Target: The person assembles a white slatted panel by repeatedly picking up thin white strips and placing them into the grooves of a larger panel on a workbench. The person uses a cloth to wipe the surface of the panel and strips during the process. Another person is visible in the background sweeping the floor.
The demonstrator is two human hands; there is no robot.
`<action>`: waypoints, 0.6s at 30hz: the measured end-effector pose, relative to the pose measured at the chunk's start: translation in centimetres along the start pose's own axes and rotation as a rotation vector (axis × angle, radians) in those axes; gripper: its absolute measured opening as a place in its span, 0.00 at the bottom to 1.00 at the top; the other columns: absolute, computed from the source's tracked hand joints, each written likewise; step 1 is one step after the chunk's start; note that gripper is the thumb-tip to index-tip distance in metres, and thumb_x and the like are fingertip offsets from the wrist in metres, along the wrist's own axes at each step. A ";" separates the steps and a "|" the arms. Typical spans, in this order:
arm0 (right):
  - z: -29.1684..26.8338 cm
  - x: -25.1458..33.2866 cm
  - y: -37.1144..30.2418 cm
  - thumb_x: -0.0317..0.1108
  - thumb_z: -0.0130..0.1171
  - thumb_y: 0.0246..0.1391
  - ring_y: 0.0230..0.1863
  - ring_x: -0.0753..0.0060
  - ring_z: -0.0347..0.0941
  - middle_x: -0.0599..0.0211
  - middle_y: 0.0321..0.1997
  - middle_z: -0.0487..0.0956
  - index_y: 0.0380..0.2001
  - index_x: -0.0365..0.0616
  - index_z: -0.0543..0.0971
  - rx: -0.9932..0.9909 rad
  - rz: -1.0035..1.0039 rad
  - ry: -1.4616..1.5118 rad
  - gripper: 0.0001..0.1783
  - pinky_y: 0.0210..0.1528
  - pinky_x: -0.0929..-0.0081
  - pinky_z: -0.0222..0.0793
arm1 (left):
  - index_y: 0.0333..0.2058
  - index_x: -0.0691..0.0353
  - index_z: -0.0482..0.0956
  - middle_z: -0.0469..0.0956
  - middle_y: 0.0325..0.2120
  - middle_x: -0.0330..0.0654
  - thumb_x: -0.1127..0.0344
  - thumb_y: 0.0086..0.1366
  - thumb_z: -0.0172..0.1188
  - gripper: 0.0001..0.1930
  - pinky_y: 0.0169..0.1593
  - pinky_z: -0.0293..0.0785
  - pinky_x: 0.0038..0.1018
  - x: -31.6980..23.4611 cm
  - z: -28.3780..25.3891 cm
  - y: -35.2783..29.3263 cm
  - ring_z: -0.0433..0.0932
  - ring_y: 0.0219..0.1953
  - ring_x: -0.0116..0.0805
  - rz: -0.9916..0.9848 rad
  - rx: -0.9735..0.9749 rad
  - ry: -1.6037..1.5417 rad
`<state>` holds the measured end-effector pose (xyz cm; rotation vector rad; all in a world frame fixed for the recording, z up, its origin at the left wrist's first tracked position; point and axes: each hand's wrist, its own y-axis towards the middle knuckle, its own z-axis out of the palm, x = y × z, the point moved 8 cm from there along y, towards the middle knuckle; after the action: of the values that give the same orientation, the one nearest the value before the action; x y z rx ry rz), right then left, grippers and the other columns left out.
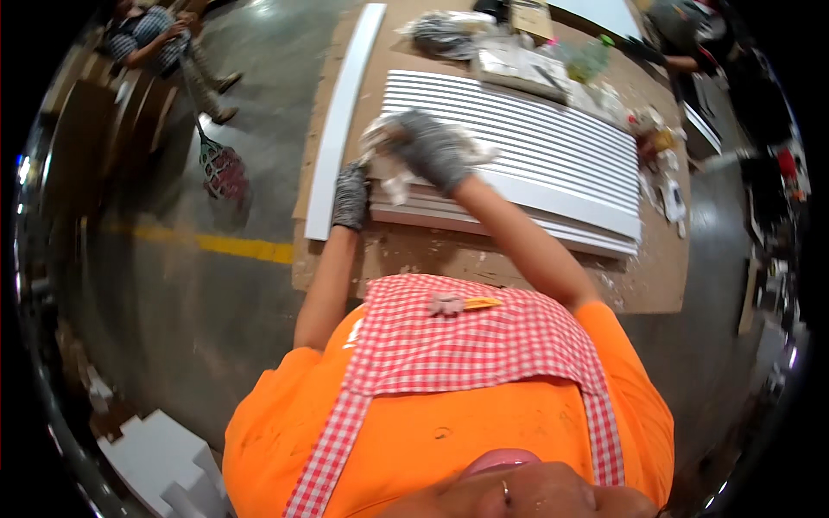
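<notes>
My right hand (427, 151), in a grey knit glove, is closed over a crumpled white rag (479, 148) near the left end of a stack of white slats (518, 129). Blur hides its fingertips. Parts of the rag hang out on both sides of the hand. My left hand (350, 197), gloved the same way, grips the left end of the front white board (553, 197), its fingers partly hidden. Beside that hand, a long white board (345, 121) lies apart along the left side of the cardboard-covered table (423, 250).
Behind the stack are a shallow box (522, 69), a dark plastic-wrapped bundle (442, 36) and a clear greenish bottle (587, 60). Small items and a white bottle (673, 200) line the right side. One person (151, 39) is far left, another (682, 34) far right.
</notes>
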<state>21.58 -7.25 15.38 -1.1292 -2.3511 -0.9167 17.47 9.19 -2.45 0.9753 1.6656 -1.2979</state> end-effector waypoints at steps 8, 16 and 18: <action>5.0 0.9 -4.4 0.41 0.58 0.49 0.50 0.54 0.68 0.55 0.45 0.73 0.45 0.51 0.77 0.155 0.100 -0.367 0.18 0.51 0.57 0.64 | 0.47 0.64 0.76 0.78 0.38 0.43 0.65 0.64 0.52 0.15 0.38 0.73 0.25 -0.4 -0.7 -0.3 0.75 0.36 0.28 0.247 -0.066 -0.127; -3.5 -7.0 -14.1 0.32 0.59 0.46 0.43 0.55 0.72 0.57 0.41 0.75 0.44 0.47 0.76 -0.250 0.147 -0.001 0.19 0.47 0.60 0.68 | 0.44 0.68 0.78 0.78 0.36 0.40 0.59 0.66 0.55 0.17 0.45 0.70 0.25 -1.8 -0.3 -1.3 0.73 0.37 0.28 0.170 -0.136 -0.106; -9.5 -8.4 -17.4 0.32 0.55 0.51 0.44 0.58 0.72 0.59 0.42 0.75 0.43 0.46 0.76 -0.206 0.059 -0.204 0.15 0.49 0.62 0.68 | 0.44 0.67 0.78 0.78 0.35 0.40 0.60 0.66 0.55 0.16 0.46 0.70 0.25 -1.1 -1.1 -1.3 0.73 0.37 0.28 0.166 -0.158 -0.086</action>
<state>13.37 -26.60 10.51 -1.4261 -2.4091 -1.0887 16.56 9.97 -0.83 0.9289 1.5608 -1.0673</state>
